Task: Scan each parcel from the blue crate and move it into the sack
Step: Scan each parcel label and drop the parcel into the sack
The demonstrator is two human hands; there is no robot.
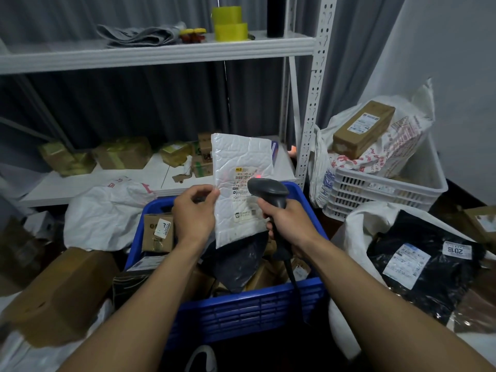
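My left hand (pixel 194 212) pinches the left edge of a white bubble mailer (pixel 239 167) and holds it upright above the blue crate (pixel 247 307). My right hand (pixel 288 222) grips a dark handheld scanner (pixel 267 191) pointed at the mailer's label, where a red light spot shows. The crate holds a black poly bag (pixel 236 264) and brown boxes, one being a small box (pixel 157 232) at its left. An open white sack (pixel 357 232) at the right holds a black parcel (pixel 421 261) with white labels.
A white crate (pixel 386 191) at the back right holds a bag and a long brown box (pixel 363 128). A white metal shelf (pixel 161 53) stands behind with tape rolls on top and boxes on its lower board. A brown carton (pixel 59 294) and a white bag (pixel 107 216) lie at the left.
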